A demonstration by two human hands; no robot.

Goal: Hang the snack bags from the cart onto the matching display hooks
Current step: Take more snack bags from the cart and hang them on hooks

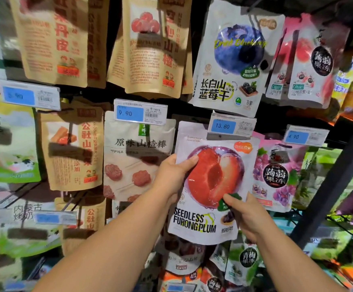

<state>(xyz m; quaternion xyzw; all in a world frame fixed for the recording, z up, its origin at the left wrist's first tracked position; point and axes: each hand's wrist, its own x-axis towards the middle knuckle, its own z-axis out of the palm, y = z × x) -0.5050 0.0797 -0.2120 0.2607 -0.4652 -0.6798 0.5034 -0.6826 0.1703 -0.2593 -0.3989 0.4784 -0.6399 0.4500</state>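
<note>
1. Dark display wall (181, 108) fills the view, hung edge to edge with rows of snack bags and clip-on price tags.
2. Plum bag (215, 175), white, printed with a halved red plum and "SEEDLESS FURONG PLUM", sits just right of the frame's centre, upright with a slight tilt, held in front of the wall by both hands.
3. Left hand (172, 175) grips the bag's left edge at 9 o'clock: the thumb lies across the front and touches the printed fruit, with the fingers hidden behind the bag.
4. Right hand (249, 216) pinches the bag at 4 o'clock: the thumb presses the front near a green label, and the fingers are behind.
5. The 13.80 tag (231, 126), blue and white, stands at 12 o'clock of the plum bag and overlaps the bag's top edge. Whether the bag sits on a hook cannot be told.
6. Blueberry bag (232, 60) hangs further up at 12 o'clock, above that tag.
7. Hawthorn-stick bag (137, 157), white, hangs at 9 o'clock, partly behind the left hand, under the 9.90 tag (139, 112).
8. Grape jelly bag (276, 173), pink and purple, hangs at 3 o'clock, its left edge behind the plum bag, with the 4.90 tag (305, 137) above it.
9. Brown kraft bags (150, 53) occupy 10 to 11 o'clock.
</note>
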